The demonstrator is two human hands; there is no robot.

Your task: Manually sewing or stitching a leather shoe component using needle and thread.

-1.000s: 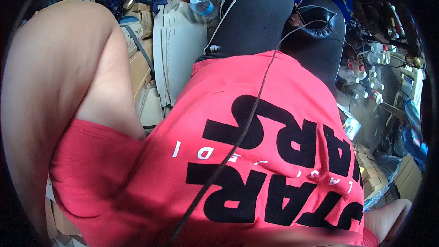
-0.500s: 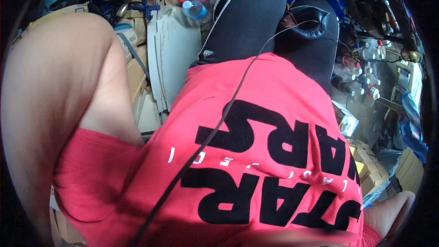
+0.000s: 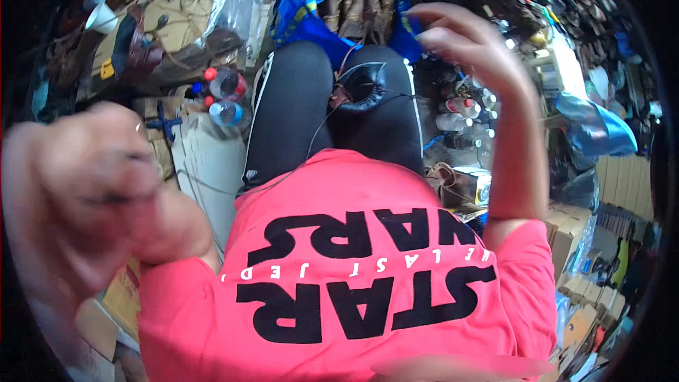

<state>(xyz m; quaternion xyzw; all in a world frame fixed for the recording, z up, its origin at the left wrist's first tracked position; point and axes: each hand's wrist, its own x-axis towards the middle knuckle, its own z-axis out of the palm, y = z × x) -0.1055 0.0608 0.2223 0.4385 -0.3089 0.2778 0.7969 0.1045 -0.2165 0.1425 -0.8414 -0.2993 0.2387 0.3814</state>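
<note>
The left hand [image 3: 117, 177] is on the left, bent in like a fist. It is very blurry, so I cannot tell how tight its grip is or what it has hold of. The right hand [image 3: 456, 42] is up on the far right, its fingers bent. It is blurry too, and I cannot tell if its grip has anything in it.

A shiny black leather piece, curved like part of a shoe [image 3: 380, 88], sits on the lap, on the black trousers [image 3: 290, 99]. A small brown piece [image 3: 341, 96] is at its left side. A thin dark cord [image 3: 312, 144] runs from there toward the left hand.

Just beyond the knees is a blue bag with yellow marks [image 3: 286, 21], with long brown shapes [image 3: 353, 14] inside. The right hand is just beside its right edge. Clear plastic bottles with pale caps [image 3: 453, 122] stand to the right of the legs.
</note>
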